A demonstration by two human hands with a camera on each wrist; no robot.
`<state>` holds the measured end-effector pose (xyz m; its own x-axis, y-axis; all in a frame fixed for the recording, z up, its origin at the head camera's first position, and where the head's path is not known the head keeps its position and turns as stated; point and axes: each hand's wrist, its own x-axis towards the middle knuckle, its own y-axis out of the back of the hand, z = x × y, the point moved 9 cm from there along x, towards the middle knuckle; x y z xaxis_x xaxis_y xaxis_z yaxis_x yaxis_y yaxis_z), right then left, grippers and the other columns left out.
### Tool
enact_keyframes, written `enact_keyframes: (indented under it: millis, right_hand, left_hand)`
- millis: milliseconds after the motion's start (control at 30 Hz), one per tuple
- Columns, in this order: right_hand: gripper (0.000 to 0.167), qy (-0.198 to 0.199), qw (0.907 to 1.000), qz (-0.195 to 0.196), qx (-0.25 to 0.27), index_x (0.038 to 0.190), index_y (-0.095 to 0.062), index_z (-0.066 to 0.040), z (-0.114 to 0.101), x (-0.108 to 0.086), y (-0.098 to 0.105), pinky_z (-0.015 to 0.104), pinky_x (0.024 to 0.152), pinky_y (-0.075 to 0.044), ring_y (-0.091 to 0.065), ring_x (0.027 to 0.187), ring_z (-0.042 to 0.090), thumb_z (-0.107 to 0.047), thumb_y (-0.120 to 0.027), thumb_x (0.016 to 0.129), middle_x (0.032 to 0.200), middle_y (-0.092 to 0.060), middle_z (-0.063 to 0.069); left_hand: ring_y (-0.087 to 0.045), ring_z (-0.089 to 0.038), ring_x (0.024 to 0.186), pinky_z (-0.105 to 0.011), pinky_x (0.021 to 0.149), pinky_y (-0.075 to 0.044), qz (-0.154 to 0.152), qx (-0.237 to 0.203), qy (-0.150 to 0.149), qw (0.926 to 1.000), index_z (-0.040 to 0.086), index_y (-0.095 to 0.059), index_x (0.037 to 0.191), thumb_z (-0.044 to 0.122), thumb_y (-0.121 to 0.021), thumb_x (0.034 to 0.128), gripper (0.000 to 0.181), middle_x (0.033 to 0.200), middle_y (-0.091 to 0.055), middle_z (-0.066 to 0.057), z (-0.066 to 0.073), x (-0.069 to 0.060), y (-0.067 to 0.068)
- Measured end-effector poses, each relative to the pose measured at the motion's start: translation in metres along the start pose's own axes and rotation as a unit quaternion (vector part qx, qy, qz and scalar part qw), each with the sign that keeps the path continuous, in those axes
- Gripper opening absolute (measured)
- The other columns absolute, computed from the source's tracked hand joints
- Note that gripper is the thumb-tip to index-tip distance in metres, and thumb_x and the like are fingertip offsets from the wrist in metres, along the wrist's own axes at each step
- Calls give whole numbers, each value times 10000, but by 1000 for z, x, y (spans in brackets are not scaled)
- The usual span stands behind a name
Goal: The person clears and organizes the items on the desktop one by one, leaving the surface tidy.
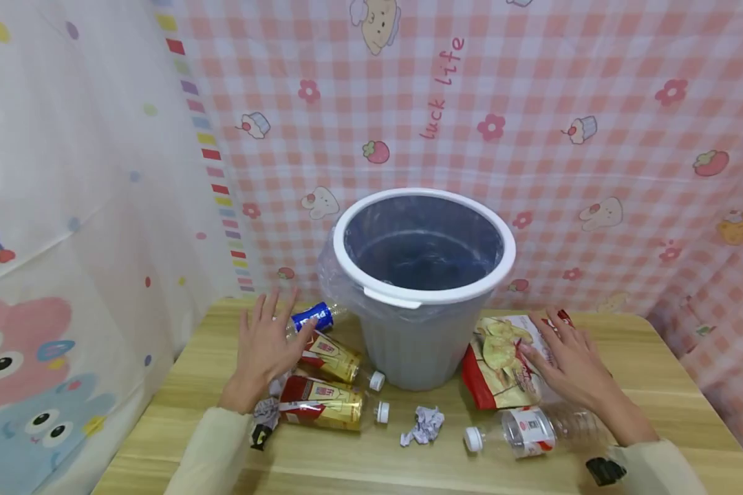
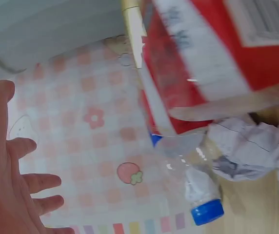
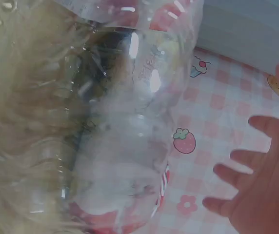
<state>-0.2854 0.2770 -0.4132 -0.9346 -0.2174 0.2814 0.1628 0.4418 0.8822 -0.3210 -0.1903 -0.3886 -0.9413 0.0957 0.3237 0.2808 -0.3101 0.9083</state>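
Observation:
My left hand (image 1: 265, 347) is spread flat at the left, its thumb beside a blue-labelled Pepsi bottle (image 1: 312, 317). Two bottles with gold and red labels, a rear one (image 1: 334, 359) and a front one (image 1: 325, 404), lie to its right. My right hand (image 1: 572, 368), fingers also spread, is over a red and white snack bag (image 1: 501, 357); whether it touches the bag I cannot tell. Just in front lies a clear plastic bottle (image 1: 532, 432) with a white cap. Neither hand holds anything. In the left wrist view a blue cap (image 2: 207, 212) shows.
A grey bin (image 1: 408, 344) with a white rim and a clear liner stands at the back middle of the wooden table (image 1: 371, 460). Crumpled paper (image 1: 424, 426) lies in front of it, and more crumpled paper (image 2: 247, 146) lies near the left wrist. Patterned cloth (image 1: 433, 89) hangs behind.

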Motion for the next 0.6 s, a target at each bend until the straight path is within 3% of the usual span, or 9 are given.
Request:
enact_keyframes:
  millis: [167,400,600]
  right_hand:
    - [585,154,9993,15,329,1478,-417,-59,1,-8,0,767,980,-245,-329,1311,589,-358,-567,998,1478,-364,318]
    - [494,288,9973,38,672,1426,-475,-54,4,-16,7,720,931,-344,-425,1263,525,-277,-587,999,1401,-482,247]
    - [490,336,9933,-293,1063,1421,-477,-30,6,-22,9,706,921,-386,-452,1262,508,-228,-598,990,1402,-492,255]
  left_hand:
    - [-241,-464,1440,-681,1125,-168,332,-549,-45,9979,193,-270,1572,581,-425,980,724,1552,-331,-243,2,4,14]
    - [-404,-421,1355,-622,1090,-305,886,-1310,-201,9872,131,-350,1536,474,-497,993,659,1485,-452,-189,8,15,36]
    - [-411,-397,1345,-607,1098,-304,557,-1911,-39,9800,155,-266,1570,531,-422,1014,689,1412,-504,-155,14,26,44]
